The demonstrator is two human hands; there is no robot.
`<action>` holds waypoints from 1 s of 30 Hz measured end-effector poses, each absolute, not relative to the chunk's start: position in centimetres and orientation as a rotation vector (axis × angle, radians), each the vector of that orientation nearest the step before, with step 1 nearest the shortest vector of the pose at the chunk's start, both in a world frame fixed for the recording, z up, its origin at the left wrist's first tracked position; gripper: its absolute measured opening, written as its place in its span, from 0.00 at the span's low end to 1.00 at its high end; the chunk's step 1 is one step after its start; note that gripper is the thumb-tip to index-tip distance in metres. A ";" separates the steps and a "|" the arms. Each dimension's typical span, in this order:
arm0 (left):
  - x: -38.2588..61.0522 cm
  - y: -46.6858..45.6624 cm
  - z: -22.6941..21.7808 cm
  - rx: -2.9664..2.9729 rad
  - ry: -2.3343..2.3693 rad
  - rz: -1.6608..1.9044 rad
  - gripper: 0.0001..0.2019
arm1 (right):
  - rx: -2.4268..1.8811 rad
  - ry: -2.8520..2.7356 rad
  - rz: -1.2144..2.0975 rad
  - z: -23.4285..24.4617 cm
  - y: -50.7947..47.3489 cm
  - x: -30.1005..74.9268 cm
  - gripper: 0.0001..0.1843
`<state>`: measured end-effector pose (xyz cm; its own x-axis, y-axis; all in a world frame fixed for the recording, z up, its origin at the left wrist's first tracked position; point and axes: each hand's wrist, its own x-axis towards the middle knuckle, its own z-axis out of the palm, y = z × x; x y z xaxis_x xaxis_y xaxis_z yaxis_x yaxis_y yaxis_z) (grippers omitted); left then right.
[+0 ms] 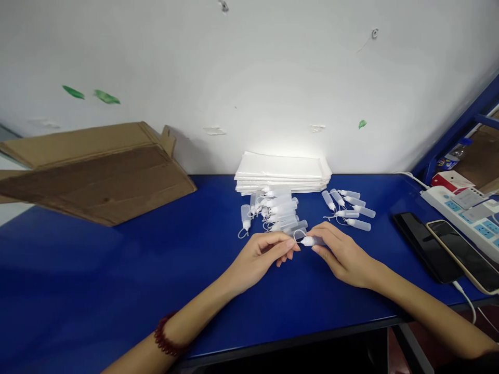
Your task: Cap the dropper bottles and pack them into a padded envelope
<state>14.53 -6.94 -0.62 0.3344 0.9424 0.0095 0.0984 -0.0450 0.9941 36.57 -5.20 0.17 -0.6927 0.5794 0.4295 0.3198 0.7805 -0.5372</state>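
Note:
Between my two hands is a small translucent dropper bottle (309,241), lying on its side with its white nozzle end to the left. My right hand (345,257) grips its body between thumb and fingers. The thumb and index finger of my left hand (260,258) are pinched at the thin strap loop (299,235) by the nozzle; the fingertips hide the strap's end. Just beyond my hands lies a pile of similar bottles (281,209), several with strap loops. To the right, a smaller group of bottles (353,201) is spread on the blue table (175,270).
Behind the pile, a stack of white packets (283,171) rests against the wall. An open cardboard box (101,176) stands at the left. On the right are two phones (427,244) (463,254), a power strip (463,213) with cables, and a red-and-white box (452,182).

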 end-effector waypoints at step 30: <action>14.1 -7.4 0.4 1.688 0.917 0.966 0.13 | -0.615 -2.333 0.533 1.4 -5.8 36.4 0.13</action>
